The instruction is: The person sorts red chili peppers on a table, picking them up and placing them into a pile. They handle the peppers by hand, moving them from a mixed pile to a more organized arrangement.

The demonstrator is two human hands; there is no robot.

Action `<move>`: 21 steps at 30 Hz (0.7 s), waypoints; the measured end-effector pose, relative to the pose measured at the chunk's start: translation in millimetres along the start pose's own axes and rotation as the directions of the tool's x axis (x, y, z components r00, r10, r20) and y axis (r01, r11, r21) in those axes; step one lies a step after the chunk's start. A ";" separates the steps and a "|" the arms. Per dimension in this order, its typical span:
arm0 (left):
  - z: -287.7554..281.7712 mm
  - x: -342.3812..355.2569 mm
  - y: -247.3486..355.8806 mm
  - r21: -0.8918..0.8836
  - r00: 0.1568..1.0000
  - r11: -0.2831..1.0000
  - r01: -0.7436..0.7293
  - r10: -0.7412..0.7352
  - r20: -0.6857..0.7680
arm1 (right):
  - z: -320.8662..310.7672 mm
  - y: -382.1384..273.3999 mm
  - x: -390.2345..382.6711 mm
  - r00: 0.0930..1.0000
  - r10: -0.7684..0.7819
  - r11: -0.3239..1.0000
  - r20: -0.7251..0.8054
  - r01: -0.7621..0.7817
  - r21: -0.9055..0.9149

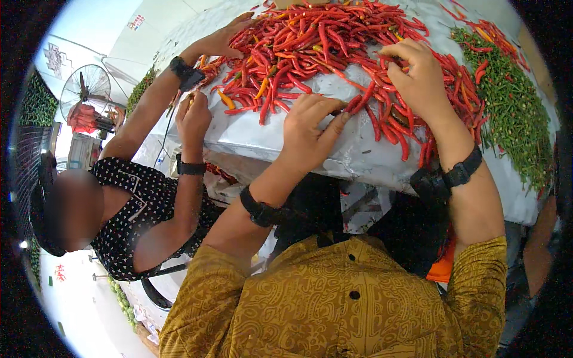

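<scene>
A large heap of red chili peppers [322,36], with a few orange ones among them, covers the table in front of me. My left hand [311,130] is at the near edge of the heap, thumb and forefinger pinched on the end of a red chili pepper [362,100]. To the right, my right hand [418,80] hovers over the chilies with its fingers curled and the fingertips close to the thumb. Whatever is between those fingertips, if anything, is too small to make out.
Green chili stems [513,107] lie piled on the table's right side. At my left a co-worker in a dark patterned top [143,203] has one hand [224,39] on the heap and the other [194,116] near the table edge. A standing fan [85,89] is behind.
</scene>
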State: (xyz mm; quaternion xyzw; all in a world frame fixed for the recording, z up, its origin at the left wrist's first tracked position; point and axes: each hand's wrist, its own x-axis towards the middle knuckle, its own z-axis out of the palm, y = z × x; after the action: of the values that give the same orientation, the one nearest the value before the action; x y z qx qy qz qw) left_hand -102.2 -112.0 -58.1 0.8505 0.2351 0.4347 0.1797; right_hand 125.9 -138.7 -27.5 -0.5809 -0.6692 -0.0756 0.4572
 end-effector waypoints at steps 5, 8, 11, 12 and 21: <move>-4.3 -1.5 -2.2 0.087 1.000 0.996 0.009 -0.007 -0.024 | 1.1 5.0 -1.1 1.000 -0.030 0.998 0.002 0.030 -0.062; -14.8 9.4 -17.9 0.296 0.991 0.953 -0.064 0.096 -0.095 | 5.9 9.1 -3.7 0.999 -0.029 0.998 0.019 0.030 -0.055; -38.5 23.5 -39.9 0.593 0.985 0.804 -0.047 0.134 -0.104 | 5.7 6.7 -3.8 0.997 0.008 0.999 0.079 -0.005 -0.033; -45.3 26.6 -48.0 0.685 0.987 0.728 -0.025 0.126 -0.097 | 5.6 5.9 -3.7 0.994 0.022 0.999 0.105 -0.020 -0.027; -36.1 18.0 -66.9 0.474 0.992 0.879 -0.060 -0.001 0.128 | 16.1 10.1 -3.5 0.993 0.010 1.000 0.116 -0.010 0.001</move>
State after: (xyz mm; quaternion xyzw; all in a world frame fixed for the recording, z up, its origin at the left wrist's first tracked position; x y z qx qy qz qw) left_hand -139.0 -43.1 -60.4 0.8974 0.3102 0.3125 -0.0272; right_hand 125.7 -127.8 -43.5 -0.5873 -0.6918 -0.0390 0.4184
